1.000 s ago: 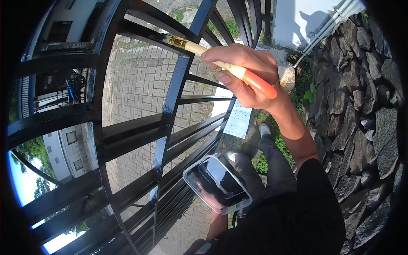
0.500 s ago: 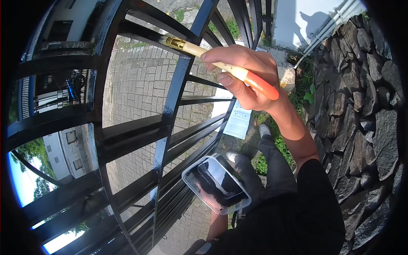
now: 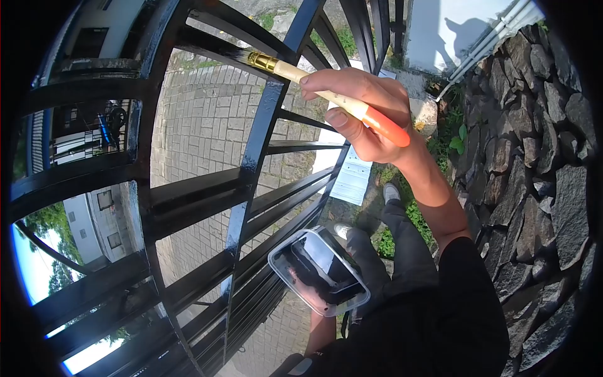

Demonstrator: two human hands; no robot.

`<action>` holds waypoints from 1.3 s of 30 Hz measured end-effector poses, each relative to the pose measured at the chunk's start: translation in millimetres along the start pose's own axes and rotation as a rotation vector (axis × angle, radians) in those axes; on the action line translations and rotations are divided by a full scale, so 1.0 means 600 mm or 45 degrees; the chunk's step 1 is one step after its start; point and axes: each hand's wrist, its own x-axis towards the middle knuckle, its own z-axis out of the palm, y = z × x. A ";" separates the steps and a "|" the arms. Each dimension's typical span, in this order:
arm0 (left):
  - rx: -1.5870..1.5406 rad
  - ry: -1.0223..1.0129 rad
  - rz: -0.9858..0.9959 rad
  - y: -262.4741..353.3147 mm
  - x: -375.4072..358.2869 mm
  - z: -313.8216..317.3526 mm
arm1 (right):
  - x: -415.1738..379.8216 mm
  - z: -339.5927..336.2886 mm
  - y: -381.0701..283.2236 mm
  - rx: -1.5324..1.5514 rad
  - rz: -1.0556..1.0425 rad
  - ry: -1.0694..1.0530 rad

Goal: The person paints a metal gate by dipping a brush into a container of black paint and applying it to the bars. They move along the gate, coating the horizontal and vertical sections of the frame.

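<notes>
My right hand (image 3: 370, 116) grips a paintbrush (image 3: 333, 95) with a pale wooden handle, an orange end and a gold ferrule. Its dark bristles touch a black bar of the metal gate (image 3: 257, 129), near the top of the view. Lower down, my left hand (image 3: 314, 300) holds a clear plastic container (image 3: 361, 301) from beneath, its fingers partly visible through the plastic. Black paint (image 3: 336, 286) coats the inside of the container, which is tilted towards the camera. The gate's bars look glossy black.
A rough stone wall (image 3: 521, 163) rises on the right, beside white pipes (image 3: 487, 47). White sheets (image 3: 352, 179) lie on the ground by the gate, close to my shoes (image 3: 391, 192). Brick paving (image 3: 207, 119) shows between the bars, and green weeds (image 3: 418, 220) grow near my feet.
The brush tip has slid slightly to the right along the bar, with my right hand nearly in place. The container and my left hand have barely moved.
</notes>
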 end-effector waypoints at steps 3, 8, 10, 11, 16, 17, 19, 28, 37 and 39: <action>-0.239 -0.332 0.018 0.028 -0.023 0.064 | -0.012 0.005 0.006 0.018 0.058 0.102; -0.460 -0.390 -0.148 0.027 -0.010 0.043 | -0.033 -0.005 0.011 0.045 0.174 0.067; 0.050 -0.248 0.087 0.020 -0.016 0.037 | -0.029 -0.006 0.008 0.025 0.173 0.070; -0.083 -0.253 0.017 0.021 -0.013 0.034 | -0.024 -0.004 0.003 0.054 0.159 0.092; -0.309 -0.265 -0.104 0.028 -0.016 0.056 | -0.027 0.006 0.004 0.101 0.147 0.144; -0.329 -0.294 -0.094 0.031 -0.021 0.066 | -0.034 0.002 0.004 0.088 0.214 0.094; -0.300 -0.179 -0.138 0.032 -0.018 0.059 | -0.048 0.000 0.007 0.076 0.284 0.044; -0.147 -0.001 -0.135 0.034 -0.021 0.087 | -0.041 0.005 0.013 0.123 0.182 0.133; 0.067 -0.027 -0.033 0.017 -0.005 0.025 | -0.079 0.001 0.023 0.095 0.360 0.103; 0.009 -0.061 -0.001 0.023 -0.011 0.048 | -0.064 -0.002 0.013 0.136 0.328 0.119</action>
